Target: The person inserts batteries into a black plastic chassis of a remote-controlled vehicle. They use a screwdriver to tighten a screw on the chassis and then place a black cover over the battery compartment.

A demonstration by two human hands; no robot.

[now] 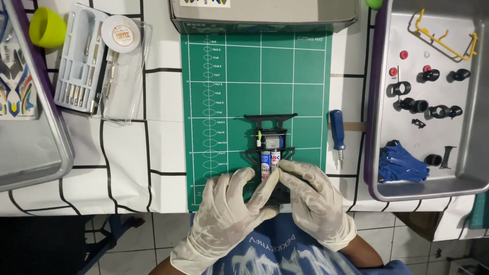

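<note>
Both gloved hands cover the near end of a black toy-car chassis [270, 145] lying on the green cutting mat [229, 76], so that end of the frame and the lower halves of the two batteries [270, 162] seated side by side in it are hidden. The left hand [229, 209] lays its fingers across the chassis from the left, thumb pressed against the batteries; the right hand [313, 196] meets it from the right, fingertips pinched on the battery ends (whether they actually clamp or only press is hard to tell). A small motor with a pale gear sits in the chassis just beyond the batteries.

At right, a metal tray [476, 153] holds several black tyres and wheels [430, 75], small red parts, a yellow plastic frame [445, 38] and a blue car body shell [400, 163]; its right side is cut off. At left, a second metal tray [35, 163] holds a sticker sheet [15, 86], only partly in view. A clear-lidded tool case [84, 56] holds a row of small metal bits, with a round white tin [120, 33] resting on it. A grey box [265, 15] is cut off at the top edge.

A blue-handled screwdriver [337, 136] lies between mat and right tray. The far half of the mat is open; the hands work right at the table's near edge.
</note>
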